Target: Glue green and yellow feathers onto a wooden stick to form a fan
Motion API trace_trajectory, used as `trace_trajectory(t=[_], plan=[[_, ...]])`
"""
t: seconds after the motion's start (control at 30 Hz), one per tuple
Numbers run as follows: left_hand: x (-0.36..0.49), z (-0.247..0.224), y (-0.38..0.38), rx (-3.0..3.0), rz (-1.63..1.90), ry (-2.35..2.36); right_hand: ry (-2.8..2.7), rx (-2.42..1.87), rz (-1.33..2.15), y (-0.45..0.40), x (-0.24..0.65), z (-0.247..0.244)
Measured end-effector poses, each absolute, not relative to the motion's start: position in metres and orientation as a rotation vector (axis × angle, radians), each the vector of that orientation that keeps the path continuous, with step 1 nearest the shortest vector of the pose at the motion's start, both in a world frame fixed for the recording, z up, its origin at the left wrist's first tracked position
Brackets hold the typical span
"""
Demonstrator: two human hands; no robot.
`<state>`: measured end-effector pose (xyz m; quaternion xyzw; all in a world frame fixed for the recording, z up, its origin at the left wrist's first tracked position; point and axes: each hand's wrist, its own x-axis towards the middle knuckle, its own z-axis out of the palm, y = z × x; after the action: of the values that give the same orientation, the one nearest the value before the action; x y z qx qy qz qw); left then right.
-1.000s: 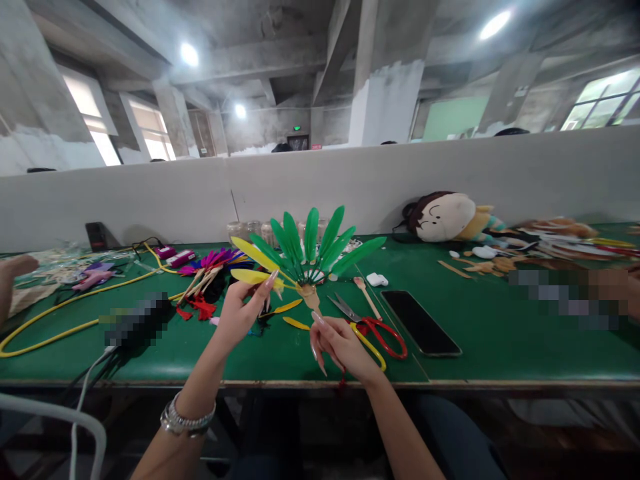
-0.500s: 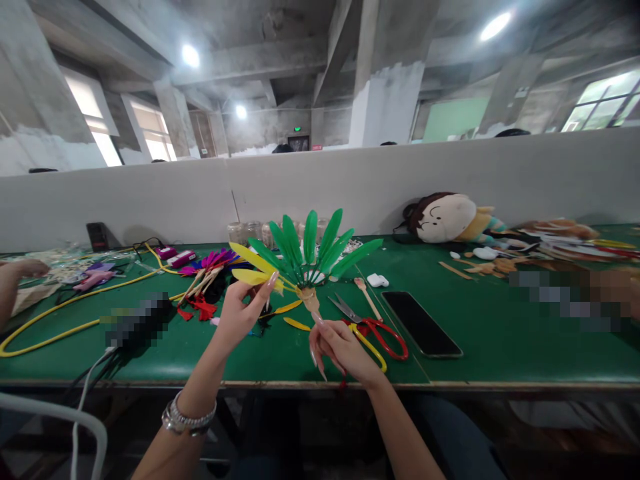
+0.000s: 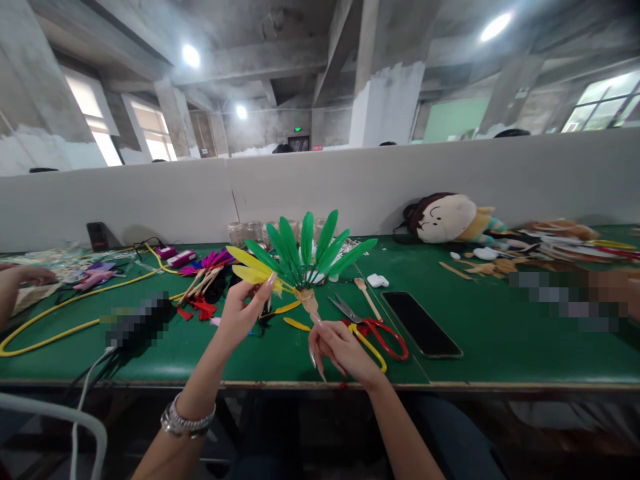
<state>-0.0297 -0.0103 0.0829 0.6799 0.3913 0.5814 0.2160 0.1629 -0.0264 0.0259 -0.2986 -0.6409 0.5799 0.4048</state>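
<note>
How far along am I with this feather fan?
The green feathers already look set in the tan base, which your right hand holds. Your left hand pinches a yellow feather at one side. Probably remaining: securing it, and maybe adding the loose yellow feathers on the table.

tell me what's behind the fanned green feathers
Behind the green feathers are glass jars standing near the pale partition, with small white bits on the table. The feathers cover parts of both, so the jars' exact number can't be told.

Plush doll point(image 3: 445, 219) lying on its side against pale partition point(image 3: 320, 183); dark-screened phone point(image 3: 423, 325) flat on green worktop point(image 3: 500, 350), small white case point(image 3: 377, 281) nearby; yellow cable point(image 3: 55, 339) looped at left; ceiling lights point(image 3: 191, 56) aglow overhead.
</note>
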Motion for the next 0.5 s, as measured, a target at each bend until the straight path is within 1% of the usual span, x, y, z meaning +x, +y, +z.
trace_trajectory(t=[0.2, 0.5], plan=[[-0.0302, 0.0827, -0.0083, 1.921, 1.52, 1.1, -1.606, -0.77, 1.494, -0.0261, 0.162, 0.0259], [-0.028, 0.0863, -0.0093, 1.95, 1.561, 1.101, -1.622, -0.797, 1.475, -0.0262, 0.1622, 0.0266]])
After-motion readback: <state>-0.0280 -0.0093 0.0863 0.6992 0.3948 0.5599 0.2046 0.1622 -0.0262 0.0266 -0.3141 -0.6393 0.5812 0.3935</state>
